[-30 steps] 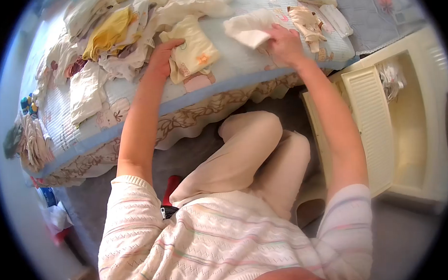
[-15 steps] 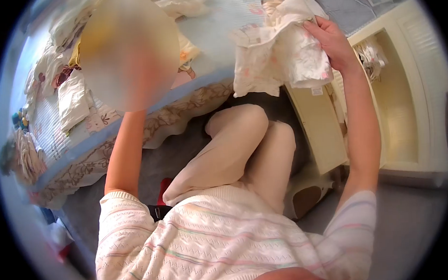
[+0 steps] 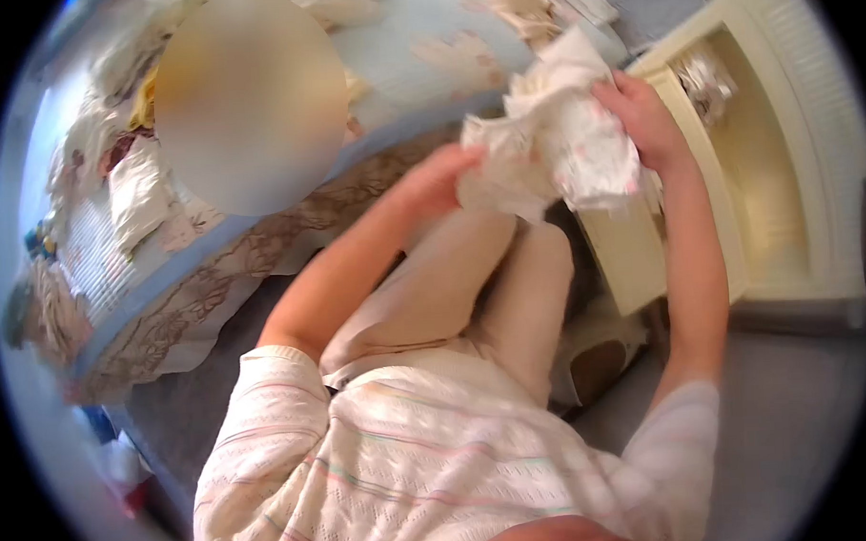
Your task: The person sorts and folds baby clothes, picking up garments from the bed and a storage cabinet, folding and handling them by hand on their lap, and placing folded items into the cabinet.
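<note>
A white garment with small pink prints (image 3: 591, 155), crumpled and partly unfolded, hangs above my knees. My right hand (image 3: 649, 120) grips its upper right edge between thumb and fingers. At the garment's left edge, my left hand (image 3: 444, 179) has its fingers closed on the cloth, slightly blurred by motion. The garment's exact kind does not show.
On my left is a bed (image 3: 250, 234) with a blue-edged sheet. White folded cloth (image 3: 139, 190) and other clothes lie on it; a blurred disc hides part. To the right stands a cream cabinet (image 3: 773, 163) with an open door (image 3: 628, 259) and a crumpled bundle (image 3: 705, 82) inside.
My left hand has come from over the bed, behind the blurred disc, to the garment's left edge. My right hand has lowered slightly with the garment, which is now closer to my knees.
</note>
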The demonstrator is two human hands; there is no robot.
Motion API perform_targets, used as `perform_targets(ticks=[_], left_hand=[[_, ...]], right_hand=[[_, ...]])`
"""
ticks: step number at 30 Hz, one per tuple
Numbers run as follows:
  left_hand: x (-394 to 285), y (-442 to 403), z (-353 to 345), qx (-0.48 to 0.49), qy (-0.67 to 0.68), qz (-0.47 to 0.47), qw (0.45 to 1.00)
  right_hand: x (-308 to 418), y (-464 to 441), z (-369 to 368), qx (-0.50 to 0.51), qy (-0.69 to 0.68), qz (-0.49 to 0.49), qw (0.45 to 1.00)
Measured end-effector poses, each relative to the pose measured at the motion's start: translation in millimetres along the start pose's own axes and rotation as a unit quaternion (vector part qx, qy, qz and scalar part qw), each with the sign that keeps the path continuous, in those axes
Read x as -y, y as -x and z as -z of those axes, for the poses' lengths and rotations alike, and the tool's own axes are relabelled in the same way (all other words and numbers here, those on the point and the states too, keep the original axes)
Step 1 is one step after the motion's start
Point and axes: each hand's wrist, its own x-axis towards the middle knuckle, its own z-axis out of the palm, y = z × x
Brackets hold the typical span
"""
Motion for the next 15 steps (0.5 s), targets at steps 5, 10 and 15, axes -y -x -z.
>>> perform_targets(ticks=[5,10,15], left_hand=[[28,0,-33,-0.038,0.212,0.009,0.976],[35,14,-13,-0.134,0.191,0.025,0.972],[-8,12,-4,-0.171,0.129,-0.049,0.976]], right_hand=[[-12,22,-60,0.057,0.229,0.044,0.971],[-40,43,-99,0.117,0.314,0.141,0.932],[-71,52,-79,-0.048,0.149,0.129,0.979]])
